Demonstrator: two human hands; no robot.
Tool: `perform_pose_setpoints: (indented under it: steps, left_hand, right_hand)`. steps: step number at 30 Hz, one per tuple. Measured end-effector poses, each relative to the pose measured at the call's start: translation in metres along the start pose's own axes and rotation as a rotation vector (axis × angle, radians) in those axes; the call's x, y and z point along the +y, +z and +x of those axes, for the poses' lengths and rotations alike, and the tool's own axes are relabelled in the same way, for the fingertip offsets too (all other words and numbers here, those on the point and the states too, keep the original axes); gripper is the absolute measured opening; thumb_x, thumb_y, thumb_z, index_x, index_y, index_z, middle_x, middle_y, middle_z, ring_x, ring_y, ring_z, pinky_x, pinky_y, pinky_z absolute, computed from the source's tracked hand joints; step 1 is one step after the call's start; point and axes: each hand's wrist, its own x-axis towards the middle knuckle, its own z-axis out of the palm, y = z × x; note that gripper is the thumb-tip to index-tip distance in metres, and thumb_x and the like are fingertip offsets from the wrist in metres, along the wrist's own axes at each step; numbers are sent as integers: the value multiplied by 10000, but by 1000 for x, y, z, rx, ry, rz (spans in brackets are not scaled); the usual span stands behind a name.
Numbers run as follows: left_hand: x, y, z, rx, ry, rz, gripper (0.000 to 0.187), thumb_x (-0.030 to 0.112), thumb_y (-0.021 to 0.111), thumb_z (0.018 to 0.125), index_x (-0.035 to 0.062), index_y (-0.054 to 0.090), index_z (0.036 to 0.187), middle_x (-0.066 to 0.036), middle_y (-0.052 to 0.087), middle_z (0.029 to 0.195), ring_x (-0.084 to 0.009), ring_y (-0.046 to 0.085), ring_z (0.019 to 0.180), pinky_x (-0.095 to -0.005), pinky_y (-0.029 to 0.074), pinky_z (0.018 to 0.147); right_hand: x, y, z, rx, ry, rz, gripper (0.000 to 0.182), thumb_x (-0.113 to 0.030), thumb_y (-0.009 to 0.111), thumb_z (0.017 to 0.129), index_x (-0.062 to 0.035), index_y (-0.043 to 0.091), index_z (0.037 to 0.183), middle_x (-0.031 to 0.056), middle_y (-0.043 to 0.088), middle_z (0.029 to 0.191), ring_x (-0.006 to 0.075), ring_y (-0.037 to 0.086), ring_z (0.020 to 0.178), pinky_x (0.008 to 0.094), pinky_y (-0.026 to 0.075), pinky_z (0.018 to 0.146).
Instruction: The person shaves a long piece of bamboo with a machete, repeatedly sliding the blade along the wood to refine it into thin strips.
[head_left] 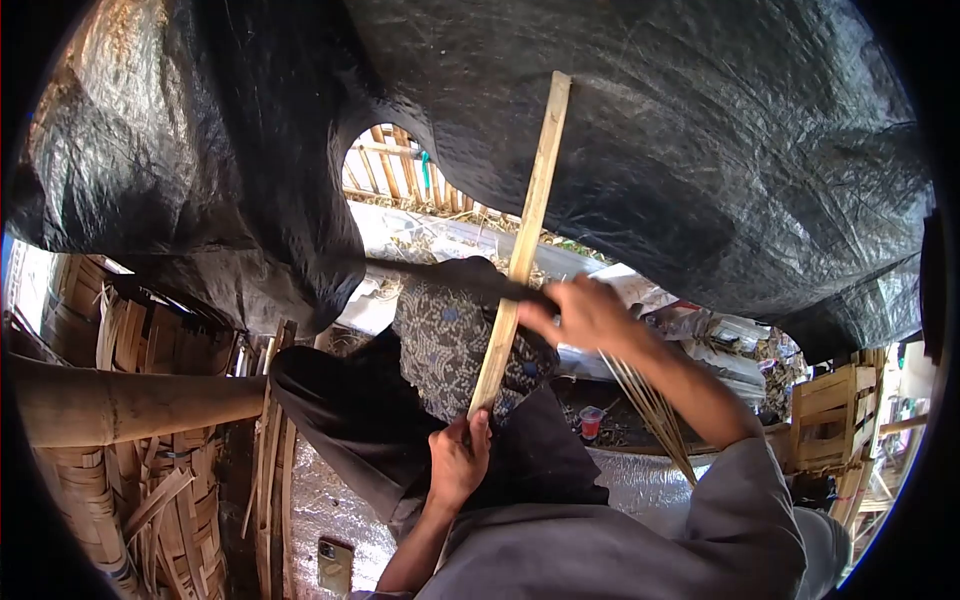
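A long pale bamboo strip (pixel 540 190) slants up and away from my lap. My left hand (pixel 460 460) is closed around its near end. In my right hand (pixel 585 318) is the handle of a long dark-bladed knife (pixel 430 272), closed in the fingers. The blade points left and crosses the strip around its middle; whether its edge bites into the wood cannot be made out. A patterned cloth (pixel 445 345) lies over my leg beneath the strip and blade.
Black plastic sheeting (pixel 700 140) hangs ahead. A thick bamboo pole (pixel 150 405) and woven bamboo baskets (pixel 180 500) stand left. Thin strips (pixel 650 410) lie under my right forearm, near a red cup (pixel 591 422). A phone (pixel 335 563) rests at lower left, a wooden crate (pixel 830 415) right.
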Motion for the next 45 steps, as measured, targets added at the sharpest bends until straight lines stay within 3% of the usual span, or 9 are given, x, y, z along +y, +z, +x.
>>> perform_pose_setpoints:
  steps: [4, 7, 14, 16, 22, 24, 29, 38, 45]
  left_hand:
    - [7, 2, 0, -11, -5, 9, 308, 165, 528, 903, -55, 576, 693, -118, 572, 530, -165, 591, 457, -275, 432, 436]
    - [-8, 4, -4, 58, 93, 31, 257, 129, 542, 888, -58, 575, 714, -143, 580, 542, -227, 619, 478, -292, 441, 437]
    - [-9, 4, 1, 115, 181, 113, 244, 127, 541, 888, -51, 571, 724, -163, 571, 544, -266, 615, 478, -304, 432, 416]
    - [-8, 6, 8, 119, 163, 100, 374, 237, 501, 921, -53, 548, 689, -110, 574, 539, -165, 587, 464, -273, 436, 446]
    - [-5, 1, -19, 92, 133, 73, 272, 150, 533, 891, -51, 568, 712, -175, 557, 539, -273, 614, 481, -319, 432, 423]
    - [-3, 0, -14, 91, 131, 73, 277, 155, 530, 892, -53, 571, 714, -176, 557, 539, -274, 614, 483, -322, 435, 429]
    - [1, -9, -5, -116, -7, -51, 285, 188, 499, 915, -45, 598, 786, -108, 571, 540, -201, 602, 471, -295, 460, 455]
    - [10, -27, 30, -554, -291, -513, 248, 122, 434, 916, -95, 546, 871, -85, 547, 635, -111, 519, 557, -233, 407, 497]
    - [-2, -19, -4, -425, -329, -427, 326, 302, 477, 942, 24, 571, 799, 64, 401, 547, -23, 349, 469, -204, 273, 420]
  right_hand:
    - [0, -19, 13, -234, 299, 149, 565, -486, 487, 878, 11, 605, 636, 121, 484, 445, 227, 489, 395, 391, 390, 435]
    - [-25, -18, -10, -369, 67, 128, 554, -506, 520, 847, 9, 625, 673, 138, 516, 453, 261, 533, 414, 399, 418, 450]
    - [-18, -6, -7, -212, -51, 105, 570, -585, 582, 763, -21, 647, 712, 178, 544, 500, 342, 562, 459, 418, 439, 464]
    - [-16, 2, -9, -58, -132, -135, 656, -656, 504, 774, -22, 656, 702, 156, 542, 492, 294, 602, 497, 403, 458, 452]
    - [37, -21, 34, 176, 412, 35, 688, -632, 422, 840, 7, 561, 626, 149, 528, 501, 261, 545, 457, 425, 420, 454]
    - [35, -22, 20, 3, 399, 137, 695, -646, 400, 845, -16, 500, 568, 96, 479, 469, 214, 465, 416, 414, 374, 429]
    - [-19, 1, -32, -161, 117, 136, 531, -535, 535, 813, -19, 645, 758, 174, 611, 610, 327, 626, 591, 401, 487, 577]
    - [-40, 24, -60, -7, 16, -49, 641, -630, 519, 771, 9, 578, 774, 173, 546, 495, 351, 592, 477, 413, 475, 431]
    - [-31, 13, -63, -114, 40, -8, 747, -709, 510, 720, 27, 591, 822, 205, 578, 566, 374, 622, 581, 432, 506, 527]
